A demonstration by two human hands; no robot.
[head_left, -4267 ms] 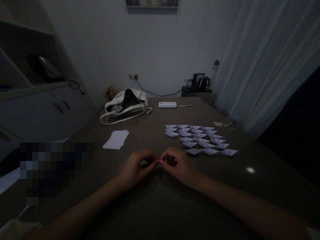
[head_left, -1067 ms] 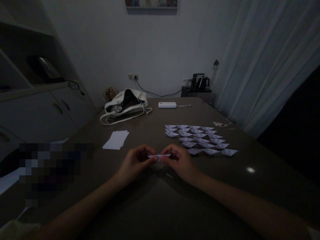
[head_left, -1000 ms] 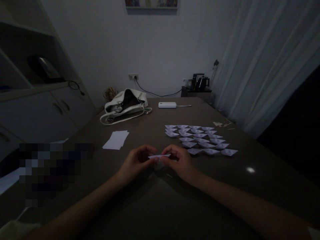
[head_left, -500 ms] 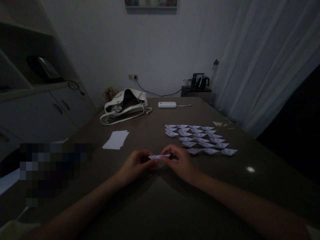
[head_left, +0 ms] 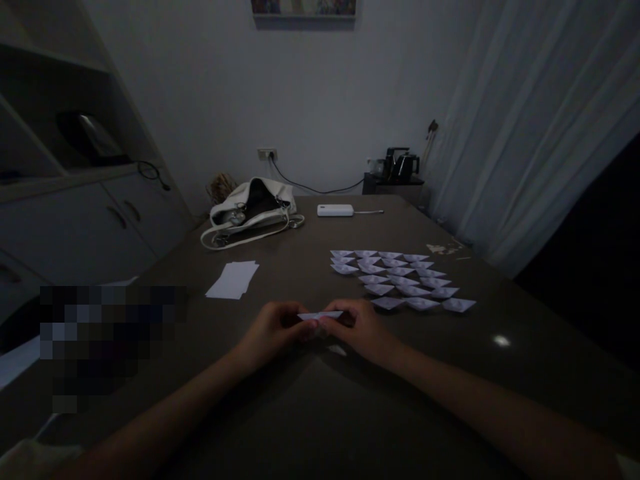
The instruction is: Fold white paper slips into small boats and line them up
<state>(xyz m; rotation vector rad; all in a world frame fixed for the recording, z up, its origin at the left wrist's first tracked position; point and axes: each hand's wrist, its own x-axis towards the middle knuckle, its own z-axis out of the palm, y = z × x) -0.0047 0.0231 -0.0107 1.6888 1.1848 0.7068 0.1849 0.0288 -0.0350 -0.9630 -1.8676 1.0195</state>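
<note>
A small folded white paper boat (head_left: 320, 315) is held between my two hands over the near middle of the table. My left hand (head_left: 275, 330) pinches its left side, thumb in front and fingers behind. On the other side my right hand (head_left: 363, 330) grips it the same way, thumb at the front near the middle. The fingertips behind the paper are partly hidden. Beyond my right hand stand several finished paper boats (head_left: 400, 280) in rows. A stack of white paper sheets (head_left: 233, 280) lies flat beyond my left hand.
A white handbag (head_left: 253, 213) lies at the far left of the table (head_left: 300, 413). A white power bank (head_left: 335, 211) with a short cable sits near the back edge. Scraps (head_left: 443, 249) lie at the right edge. Black kettles (head_left: 403, 163) stand behind the table.
My right fingers have shifted from the top of the paper boat to behind it, and the right thumb has moved slightly inward. The rows of boats and the sheets stay put.
</note>
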